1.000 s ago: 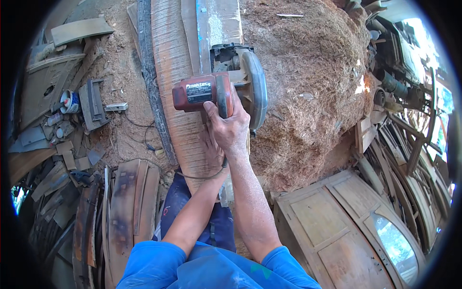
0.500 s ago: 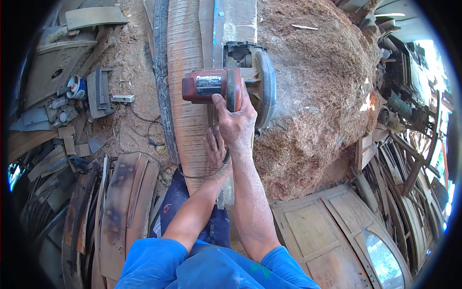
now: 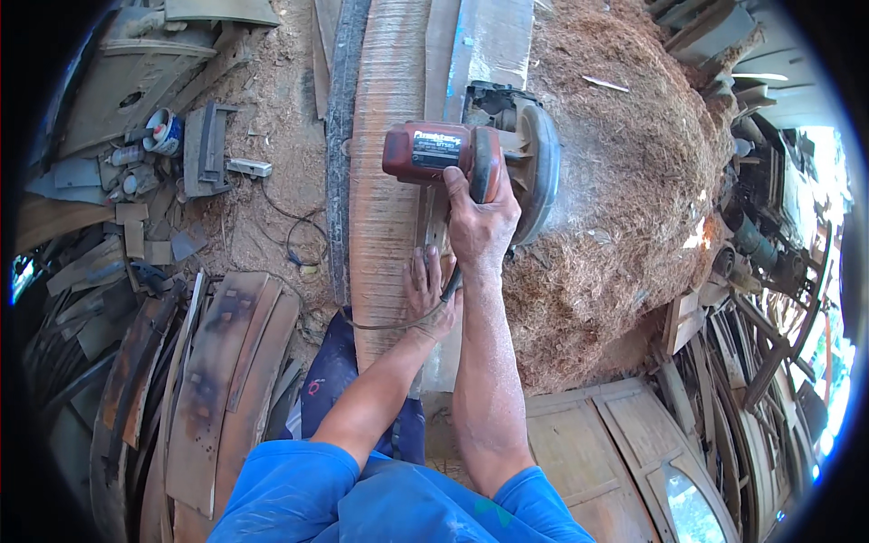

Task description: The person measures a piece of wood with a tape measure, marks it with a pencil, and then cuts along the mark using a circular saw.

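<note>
My right hand (image 3: 484, 222) grips the rear handle of a red and black circular saw (image 3: 434, 149), thumb along its top. The saw's rounded blade guard (image 3: 543, 172) faces right, over the right edge of a long wooden board (image 3: 389, 145). The blade itself is hidden. On the same board, just behind the saw, my left hand (image 3: 433, 294) lies flat with its fingers stretched forward. A dark power cord (image 3: 451, 285) drops from the saw and crosses over this hand. A narrow strip with a blue-painted edge (image 3: 460, 50) runs forward from under the saw.
A large sawdust heap (image 3: 615, 199) rises close on the right. A dark beam (image 3: 340, 163) lies along the board's left side. Stacked planks (image 3: 213, 389) stand at the lower left. A wooden door (image 3: 579, 443) lies lower right. A paint can (image 3: 164, 133) sits among scraps far left.
The view has turned slightly, so the board and saw appear farther right. The saw sits a little farther forward from my left hand. Both hands keep their hold and pose.
</note>
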Demonstrator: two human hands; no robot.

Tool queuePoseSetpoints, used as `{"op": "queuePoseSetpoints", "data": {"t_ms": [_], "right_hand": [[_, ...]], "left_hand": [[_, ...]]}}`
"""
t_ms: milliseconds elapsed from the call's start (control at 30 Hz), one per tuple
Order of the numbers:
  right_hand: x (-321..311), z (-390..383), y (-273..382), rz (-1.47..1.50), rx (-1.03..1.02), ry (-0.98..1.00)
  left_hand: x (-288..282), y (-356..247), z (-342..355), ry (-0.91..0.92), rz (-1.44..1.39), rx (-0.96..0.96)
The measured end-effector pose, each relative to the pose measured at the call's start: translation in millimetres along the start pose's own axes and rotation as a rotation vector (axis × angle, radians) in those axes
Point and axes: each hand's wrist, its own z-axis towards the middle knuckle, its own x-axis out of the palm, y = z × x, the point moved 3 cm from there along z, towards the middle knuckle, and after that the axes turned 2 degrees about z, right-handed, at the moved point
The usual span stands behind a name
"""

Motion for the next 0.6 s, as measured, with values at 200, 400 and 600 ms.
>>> {"op": "queuePoseSetpoints", "data": {"t_ms": [200,400,600], "right_hand": [[5.5,13.3,-0.9,0.009,-0.049,-0.014],[6.5,23.4,4.8,-0.026,-0.022,0.008],[13.6,34.0,7.9,-0.034,-0.026,0.032]], "left_hand": [[8.4,1.2,-0.4,0.01,0.096,-0.007],[8.4,-0.2,-2.0,0.06,0.039,-0.027],[5.9,3.0,-5.6,0.123,0.082,-0.03]]}}
